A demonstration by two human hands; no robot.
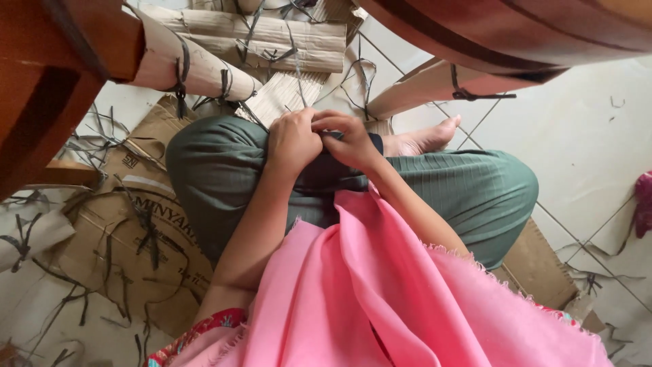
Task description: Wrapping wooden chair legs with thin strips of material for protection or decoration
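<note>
Pink cloth [380,299]: drapes from the person's chest over the lap, frayed along its right edge.

Green trousers [217,170]: cover both crossed legs; a bare foot [424,139] shows past the right knee.

Left hand [293,141]: rests on the lap at the left knee, fingers curled tight toward the right hand; its grip is closed, pinching something small and dark between the two hands. What that is cannot be told, as the fingers hide it.

Right hand [350,139]: touches the left hand, fingers bent and closed on the same dark bit [331,136], which sits just above the lap at the middle of the view.

Cardboard sheet [146,224]: flattened brown box lying on the tiled floor [577,122] under the legs, strewn with thin dark strips [146,228].

Cardboard wraps [272,37]: corrugated pieces bound with dark strips around wooden furniture legs [424,85], just beyond the hands.

Wooden furniture [47,75]: reddish-brown parts at upper left and upper right.

Dark pink object [644,204]: at the right edge, on the floor, well apart from the hands.
</note>
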